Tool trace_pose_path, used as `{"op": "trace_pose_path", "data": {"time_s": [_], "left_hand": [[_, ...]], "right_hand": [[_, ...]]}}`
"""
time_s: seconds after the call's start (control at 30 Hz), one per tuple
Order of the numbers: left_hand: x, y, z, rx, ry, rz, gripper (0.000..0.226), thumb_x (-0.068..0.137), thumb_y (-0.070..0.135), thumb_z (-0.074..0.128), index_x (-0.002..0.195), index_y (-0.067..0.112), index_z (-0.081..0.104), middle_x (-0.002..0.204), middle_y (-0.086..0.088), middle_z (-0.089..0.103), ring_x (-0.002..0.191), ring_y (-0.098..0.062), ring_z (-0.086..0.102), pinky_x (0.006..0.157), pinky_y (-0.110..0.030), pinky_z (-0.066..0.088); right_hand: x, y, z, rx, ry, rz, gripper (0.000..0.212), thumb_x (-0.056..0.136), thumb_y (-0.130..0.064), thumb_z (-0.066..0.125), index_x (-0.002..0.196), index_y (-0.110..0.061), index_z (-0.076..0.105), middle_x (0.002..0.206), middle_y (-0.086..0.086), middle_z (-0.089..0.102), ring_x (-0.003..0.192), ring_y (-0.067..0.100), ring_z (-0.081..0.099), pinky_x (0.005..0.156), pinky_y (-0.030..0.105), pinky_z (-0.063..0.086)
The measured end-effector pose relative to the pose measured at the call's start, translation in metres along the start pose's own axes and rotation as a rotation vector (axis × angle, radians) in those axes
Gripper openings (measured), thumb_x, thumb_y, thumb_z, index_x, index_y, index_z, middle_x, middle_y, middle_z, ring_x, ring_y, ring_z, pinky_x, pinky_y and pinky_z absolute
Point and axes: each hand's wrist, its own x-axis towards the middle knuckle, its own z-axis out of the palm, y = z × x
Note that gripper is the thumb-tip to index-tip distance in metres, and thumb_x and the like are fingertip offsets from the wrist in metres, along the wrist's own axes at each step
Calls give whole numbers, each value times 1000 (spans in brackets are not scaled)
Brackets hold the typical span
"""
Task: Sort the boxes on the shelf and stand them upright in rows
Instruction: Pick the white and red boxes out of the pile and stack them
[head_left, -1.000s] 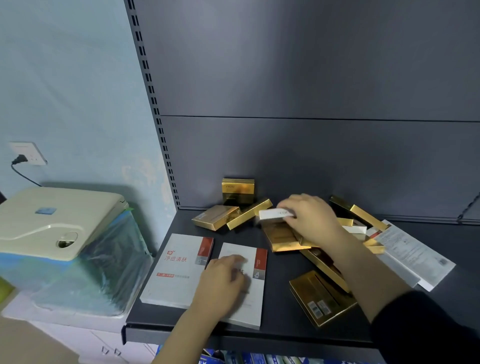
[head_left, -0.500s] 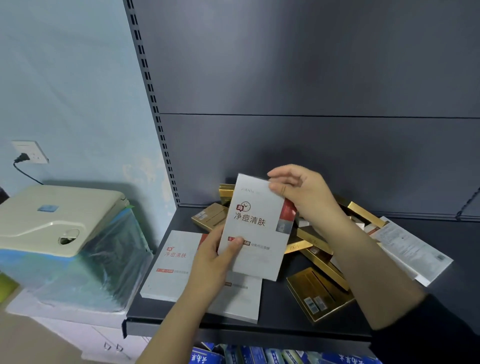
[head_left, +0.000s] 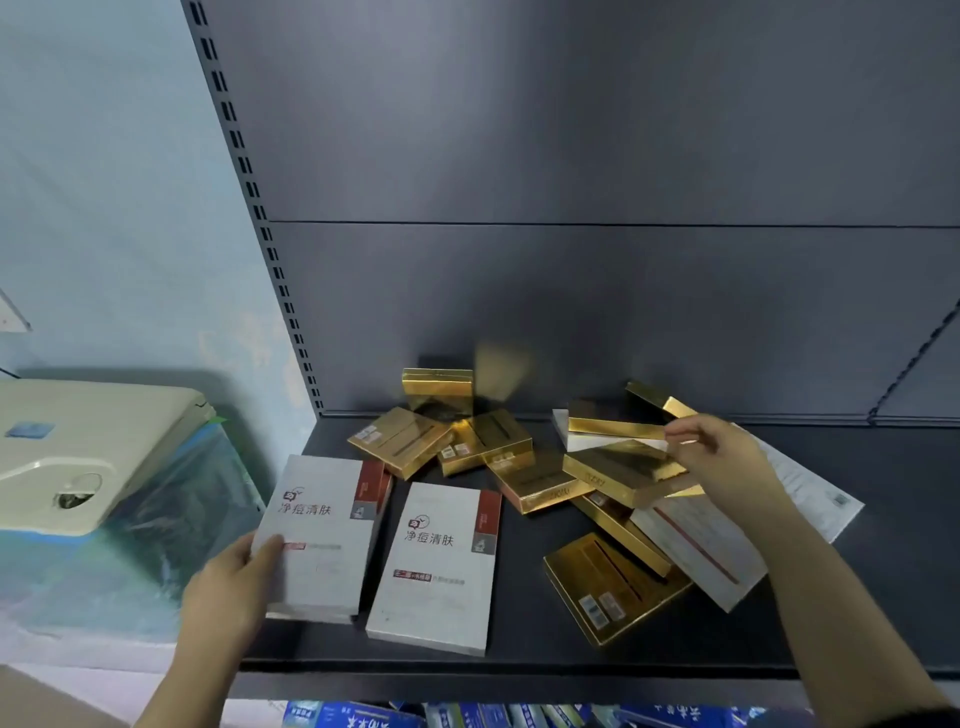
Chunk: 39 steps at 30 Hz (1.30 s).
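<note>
Head view: left hand is gripping the white box stacked at the shelf's front-left corner, thumb on top. Right hand is pinching a gold box in the jumbled pile mid-shelf; a second white box is lying flat alongside.

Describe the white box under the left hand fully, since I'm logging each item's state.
The white box is flat, rectangular cardboard with a red strip at its upper right, a small logo and dark printed characters. It lies face up at the shelf's front left, stacked on another like it. The left hand grips its lower left edge.
</note>
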Motion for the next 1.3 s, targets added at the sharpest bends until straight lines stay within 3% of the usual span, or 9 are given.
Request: {"op": "trace_pose_path", "data": {"time_s": [0.13,0.27,0.43,0.6,0.73,0.87,0.93,1.03,1.3], "left_hand": [[13,-12,12,150,67,-69,36,95,34,53,125,18,64,115,-28,51,114,-47,46,103,-48,34],[13,-10,16,166,139,-23,43,89,35,58,125,13,63,125,-29,46,121,-48,39,106,-52,31],[-2,11,31,253,307,266,48,68,1,81,115,5,69,119,-28,56,106,-56,49,91,-63,38],[-30,39,68,266,116,577,47,75,10,79,119,10,63,118,-15,63,105,-39,55,88,-53,44],[-59,53,93,146,-124,669,48,87,28,67,133,24,52,129,11,51,122,-14,44,104,-38,40],[-80,65,104,92,-313,686,50,94,32,59,140,33,40,131,21,42,123,1,33,111,-29,34],[-84,71,106,88,-370,687,48,96,33,56,139,37,36,129,24,38,120,6,29,108,-22,31],[-87,82,109,41,-436,710,47,95,32,57,137,40,38,133,20,44,120,6,34,98,-12,29],[-101,146,91,-481,-670,588,59,83,54,58,134,59,28,120,44,55,114,26,45,82,-2,41]], "right_hand": [[15,18,-4,-208,-86,53,25,96,-18,56,120,-24,61,112,3,62,88,15,59,60,22,46],[18,26,-18,-209,-127,11,28,99,-12,51,124,-21,62,130,6,60,110,19,56,67,15,41],[-22,6,-25,-195,-400,-117,59,66,-71,67,118,-47,50,126,-25,46,112,-2,43,94,23,39],[-54,34,-6,-155,-6,70,85,67,-22,87,137,-20,40,144,5,34,131,27,40,97,41,45],[-91,80,7,-460,-59,25,108,57,-38,91,145,-21,31,149,4,24,135,28,37,111,44,38],[-95,95,-12,-582,86,-394,79,57,-4,91,125,-26,56,121,1,66,108,27,65,86,52,57],[-92,79,-24,-504,218,-446,58,61,7,86,112,-17,71,104,-1,71,87,21,70,74,33,60],[-84,28,-44,-231,307,-234,9,86,-9,70,94,-9,68,92,-4,67,75,13,62,62,20,51],[-67,-57,-36,458,220,30,18,96,-30,54,101,-16,63,96,-1,67,92,20,64,81,42,55]]}}
